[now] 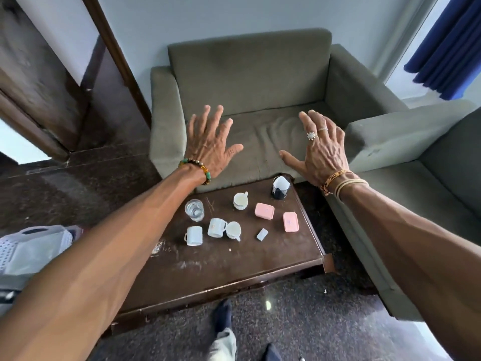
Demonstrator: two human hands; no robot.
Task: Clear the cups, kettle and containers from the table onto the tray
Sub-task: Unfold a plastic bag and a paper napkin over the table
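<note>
Wooden table [208, 272]; ceramic cups [217, 227]; glass [194, 209].

Was sitting room, home or guest lodging; could not tell which. Grey-green upholstered armchair [250, 82] stood against pale wall [234, 16]; second armchair [442, 162] sat at right angle beside it. Low dark wooden tabletop [221, 269] before them carried white cups [194, 235]. Blue curtain [447, 43] hung at right. Dark speckled stone floor [312, 321]; brown wooden door frame [114, 56] at left.

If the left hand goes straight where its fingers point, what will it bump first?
Probably the back of the armchair; the left hand is open, pointing that way with nothing between, though depth is unclear.
</note>
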